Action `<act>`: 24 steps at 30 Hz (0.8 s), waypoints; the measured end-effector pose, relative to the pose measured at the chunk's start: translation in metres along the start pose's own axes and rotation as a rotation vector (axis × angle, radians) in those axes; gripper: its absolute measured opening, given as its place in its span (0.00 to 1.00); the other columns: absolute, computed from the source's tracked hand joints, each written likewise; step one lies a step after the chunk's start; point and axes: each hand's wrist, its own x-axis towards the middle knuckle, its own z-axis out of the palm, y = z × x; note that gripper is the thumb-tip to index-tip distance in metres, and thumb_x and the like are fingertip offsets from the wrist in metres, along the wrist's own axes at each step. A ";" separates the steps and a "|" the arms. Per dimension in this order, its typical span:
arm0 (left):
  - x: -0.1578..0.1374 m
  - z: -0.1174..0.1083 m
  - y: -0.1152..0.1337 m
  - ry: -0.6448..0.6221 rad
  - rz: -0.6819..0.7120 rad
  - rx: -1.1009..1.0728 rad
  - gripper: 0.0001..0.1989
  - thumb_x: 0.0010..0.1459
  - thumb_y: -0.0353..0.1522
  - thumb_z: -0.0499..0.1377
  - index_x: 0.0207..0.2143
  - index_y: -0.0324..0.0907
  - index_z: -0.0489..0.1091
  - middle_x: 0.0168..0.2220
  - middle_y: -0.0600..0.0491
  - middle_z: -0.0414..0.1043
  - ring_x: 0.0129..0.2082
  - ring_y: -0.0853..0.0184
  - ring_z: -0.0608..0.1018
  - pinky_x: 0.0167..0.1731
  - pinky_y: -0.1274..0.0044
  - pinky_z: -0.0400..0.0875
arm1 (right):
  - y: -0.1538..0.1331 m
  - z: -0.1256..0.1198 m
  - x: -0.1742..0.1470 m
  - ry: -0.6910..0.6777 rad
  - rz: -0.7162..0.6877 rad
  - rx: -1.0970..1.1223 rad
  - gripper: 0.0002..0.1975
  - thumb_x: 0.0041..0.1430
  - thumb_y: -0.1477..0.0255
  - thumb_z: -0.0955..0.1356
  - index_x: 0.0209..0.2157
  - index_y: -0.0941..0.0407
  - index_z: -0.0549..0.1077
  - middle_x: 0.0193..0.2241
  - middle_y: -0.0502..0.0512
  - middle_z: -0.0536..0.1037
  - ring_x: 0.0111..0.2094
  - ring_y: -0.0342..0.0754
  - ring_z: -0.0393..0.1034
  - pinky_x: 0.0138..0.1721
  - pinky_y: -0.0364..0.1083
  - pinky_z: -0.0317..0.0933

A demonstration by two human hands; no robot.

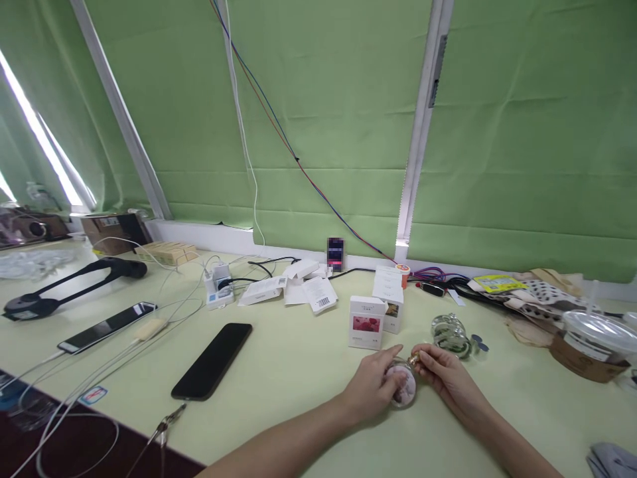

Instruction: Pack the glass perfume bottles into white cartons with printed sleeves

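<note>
On the table in front of me lies a small round glass bottle (404, 392) with a pale pink picture on its face. My left hand (371, 385) grips it from the left, the thumb resting across the picture. My right hand (445, 375) pinches a small gold-coloured piece (413, 359) at the bottle's neck; whether that piece is attached cannot be made out. Just behind my left hand stands a white box with a red flower picture (366, 323). Several clear round glass pieces (450, 336) sit behind my right hand, beside small grey discs (480, 346).
More white boxes (388, 292) stand behind the flower box. Opened cartons (298, 284) lie left of them. A black phone (213, 362), another phone (107, 327), a power strip (219, 285) and white cables occupy the left. At right are a plastic-lidded cup (594, 342) and spotted cloth (547, 295).
</note>
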 end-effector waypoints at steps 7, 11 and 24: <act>0.000 0.000 0.000 0.002 0.046 0.001 0.26 0.59 0.35 0.55 0.59 0.39 0.62 0.54 0.45 0.70 0.53 0.58 0.72 0.55 0.68 0.63 | 0.004 -0.002 0.000 -0.023 -0.010 -0.024 0.14 0.45 0.61 0.76 0.30 0.55 0.78 0.25 0.49 0.75 0.27 0.43 0.67 0.31 0.42 0.65; 0.001 0.000 0.000 0.003 0.055 0.005 0.26 0.59 0.35 0.55 0.59 0.37 0.62 0.54 0.44 0.71 0.52 0.58 0.73 0.55 0.69 0.64 | 0.007 -0.005 0.002 -0.033 -0.040 -0.079 0.13 0.46 0.61 0.75 0.30 0.55 0.78 0.24 0.49 0.75 0.27 0.44 0.67 0.30 0.42 0.63; 0.000 -0.002 -0.001 0.000 0.021 0.022 0.25 0.59 0.34 0.55 0.58 0.40 0.63 0.53 0.46 0.71 0.52 0.58 0.72 0.55 0.68 0.64 | -0.012 -0.008 -0.001 -0.105 -0.267 -0.512 0.11 0.52 0.61 0.70 0.32 0.53 0.78 0.28 0.52 0.77 0.29 0.48 0.72 0.33 0.45 0.66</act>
